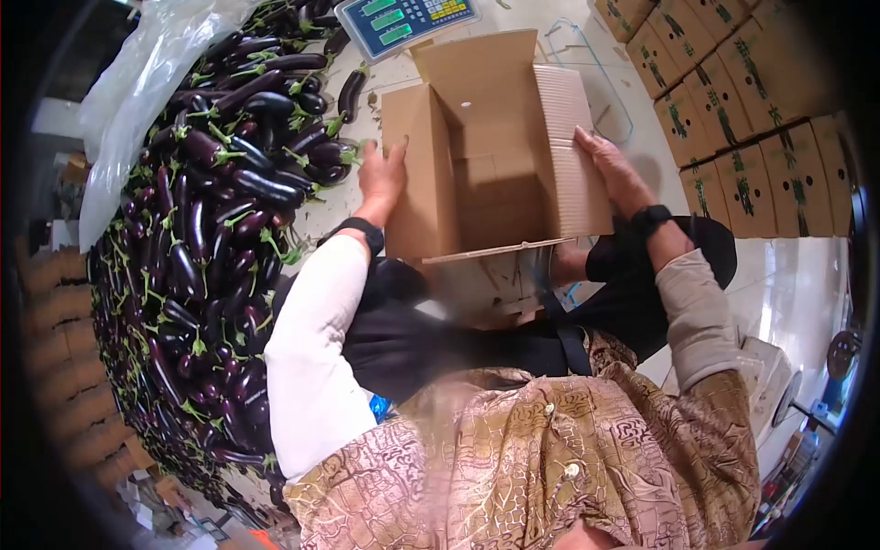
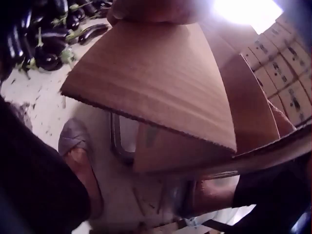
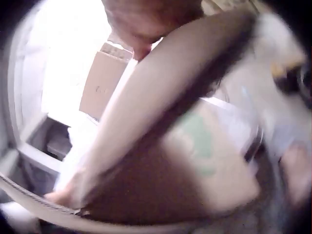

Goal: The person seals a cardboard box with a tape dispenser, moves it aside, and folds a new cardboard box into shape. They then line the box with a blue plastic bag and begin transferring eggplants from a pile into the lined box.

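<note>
An open cardboard box (image 1: 500, 183) is held between both hands in front of the lap, its flaps standing up or folded outward. My left hand (image 1: 381, 174) grips the left flap (image 1: 417, 183) at its outer edge. In the left wrist view that flap (image 2: 156, 78) spreads out beneath the hand (image 2: 156, 10). On the other side, my right hand (image 1: 619, 174) holds the ribbed right flap (image 1: 573, 151), the thumb over its edge and the other fingers mostly hidden. The right wrist view is blurred, with the hand (image 3: 151, 22) above the flap (image 3: 146, 102).
A large pile of eggplants (image 1: 211, 238) covers the floor at the left, with a clear plastic sheet (image 1: 137, 101) over its far side. A digital scale (image 1: 408, 26) stands beyond the box. Printed cartons (image 1: 742, 119) are stacked at the right. A foot (image 2: 78, 146) shows below the box.
</note>
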A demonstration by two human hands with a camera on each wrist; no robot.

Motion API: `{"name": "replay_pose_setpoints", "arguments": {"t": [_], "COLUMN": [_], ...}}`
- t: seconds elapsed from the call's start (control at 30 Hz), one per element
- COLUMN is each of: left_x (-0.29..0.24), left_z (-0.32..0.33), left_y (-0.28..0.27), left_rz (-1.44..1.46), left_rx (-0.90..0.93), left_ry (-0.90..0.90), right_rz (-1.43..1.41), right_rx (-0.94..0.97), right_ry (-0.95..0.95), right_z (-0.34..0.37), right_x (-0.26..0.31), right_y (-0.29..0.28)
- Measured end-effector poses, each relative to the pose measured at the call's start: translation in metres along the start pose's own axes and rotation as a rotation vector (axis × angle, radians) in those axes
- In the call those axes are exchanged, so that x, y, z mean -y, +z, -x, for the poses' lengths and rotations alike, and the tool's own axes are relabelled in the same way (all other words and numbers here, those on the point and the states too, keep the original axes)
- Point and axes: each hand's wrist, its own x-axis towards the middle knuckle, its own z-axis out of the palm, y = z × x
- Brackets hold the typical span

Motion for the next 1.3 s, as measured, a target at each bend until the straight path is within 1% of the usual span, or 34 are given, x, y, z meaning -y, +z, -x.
{"name": "replay_pose_setpoints", "arguments": {"t": [0.03, 0.07, 0.1, 0.17, 0.2, 0.23, 0.3, 0.33, 0.37, 0.4, 0.43, 0.47, 0.5, 0.53, 0.57, 0.6, 0.67, 0.7, 0.73, 0.77, 0.8, 0.83, 0.9, 0.97, 1.0, 1.03, 1.07, 1.1, 1.13, 1.17, 1.2, 1.23, 1.27, 1.3], "left_x": [-0.002, 0.000, -0.002, -0.008, -0.020, -0.028, -0.040, -0.043, -0.044, -0.047, -0.050, -0.042, -0.044, -0.046, -0.047, -0.044, -0.037, -0.033, -0.033, -0.035, -0.044, -0.031, -0.029, -0.004, -0.002, -0.021, -0.050, -0.066, -0.083, -0.110, -0.112, -0.123, -0.116, -0.109], "left_z": [0.001, 0.001, 0.007, 0.018, 0.019, 0.022, 0.031, 0.034, 0.032, 0.026, 0.021, 0.023, 0.023, 0.020, 0.017, 0.016, 0.014, 0.019, 0.017, 0.015, 0.022, 0.018, 0.040, 0.046, 0.052, 0.062, 0.077, 0.090, 0.110, 0.141, 0.160, 0.187, 0.206, 0.228], "left_y": [0.006, 0.016, 0.021, 0.030, 0.026, 0.024, 0.026, 0.029, 0.031, 0.032, 0.033, 0.040, 0.043, 0.046, 0.047, 0.049, 0.057, 0.061, 0.062, 0.061, 0.056, 0.062, 0.059, 0.068, 0.063, 0.052, 0.044, 0.045, 0.029, -0.007, -0.023, -0.059, -0.083, -0.112], "left_rz": [-0.400, -0.495, -0.504, -0.708, -0.629, -0.634, -0.668, -0.753, -0.751, -0.732, -0.707, -0.662, -0.661, -0.683, -0.706, -0.709, -0.548, -0.546, -0.546, -0.549, -0.509, -0.511, -0.419, -0.359, -0.334, -0.345, -0.370, -0.385, -0.313, -0.174, 0.077, 0.260, 0.421, 0.621], "left_rx": [-0.168, -0.236, -0.234, -0.278, -0.143, -0.140, -0.040, -0.066, -0.067, 0.118, 0.299, 0.153, 0.149, 0.240, 0.332, 0.329, 0.196, 0.196, 0.197, 0.191, 0.178, 0.192, 0.065, -0.107, -0.071, 0.050, -0.042, -0.244, -0.208, -0.049, -0.026, 0.131, 0.142, 0.220], "left_ry": [0.101, 0.209, 0.213, 0.309, 0.222, 0.225, 0.217, 0.214, 0.205, 0.083, -0.034, 0.068, 0.065, 0.097, 0.127, 0.114, 0.027, 0.007, 0.007, 0.012, -0.029, 0.009, 0.058, 0.256, 0.385, 0.352, 0.308, 0.377, 0.493, 0.545, 0.632, 0.521, 0.480, 0.235], "right_rz": [0.206, 0.197, 0.434, 0.920, 1.010, 1.038, 1.100, 1.104, 1.138, 1.169, 1.167, 1.189, 1.202, 1.206, 1.204, 1.198, 1.120, 1.044, 1.076, 1.077, 1.209, 1.339, 1.029, 0.954, 0.876, 0.800, 0.726, 0.654, 0.705, 0.758, 0.783, 0.791, 0.769, 0.748], "right_rx": [-0.142, -0.137, -0.339, -0.753, -0.700, -0.681, -0.643, -0.636, -0.565, -0.498, -0.500, -0.323, -0.139, -0.131, -0.129, -0.125, -0.152, -0.180, -0.227, -0.211, -0.096, 0.028, 0.130, 0.217, 0.239, 0.257, 0.265, 0.258, 0.304, 0.342, 0.436, 0.458, 0.471, 0.483], "right_ry": [-0.071, -0.066, -0.257, -0.642, -0.590, -0.581, -0.509, -0.510, -0.463, -0.414, -0.418, -0.251, -0.081, -0.089, -0.200, -0.306, -0.355, -0.396, -0.414, -0.434, -0.483, -0.525, -0.288, -0.315, -0.321, -0.318, -0.307, -0.293, -0.223, -0.161, -0.108, -0.099, -0.105, -0.112], "right_z": [-0.006, -0.008, -0.009, -0.013, -0.006, -0.009, -0.008, -0.008, -0.010, -0.012, -0.017, -0.023, -0.027, -0.034, -0.041, -0.047, -0.055, -0.053, -0.046, -0.044, -0.045, -0.048, -0.099, -0.094, -0.090, -0.086, -0.081, -0.076, -0.052, -0.031, -0.032, -0.037, -0.045, -0.057], "right_x": [-0.015, -0.029, -0.038, -0.047, -0.040, -0.041, -0.041, -0.039, -0.035, -0.030, -0.021, -0.010, -0.005, -0.009, -0.018, -0.028, -0.036, -0.042, -0.037, -0.031, -0.029, -0.032, -0.061, -0.061, -0.059, -0.054, -0.048, -0.040, -0.016, 0.011, 0.023, 0.024, 0.023, 0.020], "right_y": [0.006, 0.010, 0.017, 0.023, 0.031, 0.036, 0.048, 0.051, 0.054, 0.056, 0.057, 0.056, 0.057, 0.059, 0.064, 0.066, 0.059, 0.057, 0.058, 0.059, 0.051, 0.038, -0.005, -0.008, -0.009, -0.011, -0.011, -0.012, 0.004, 0.021, 0.018, 0.016, 0.011, 0.001]}}
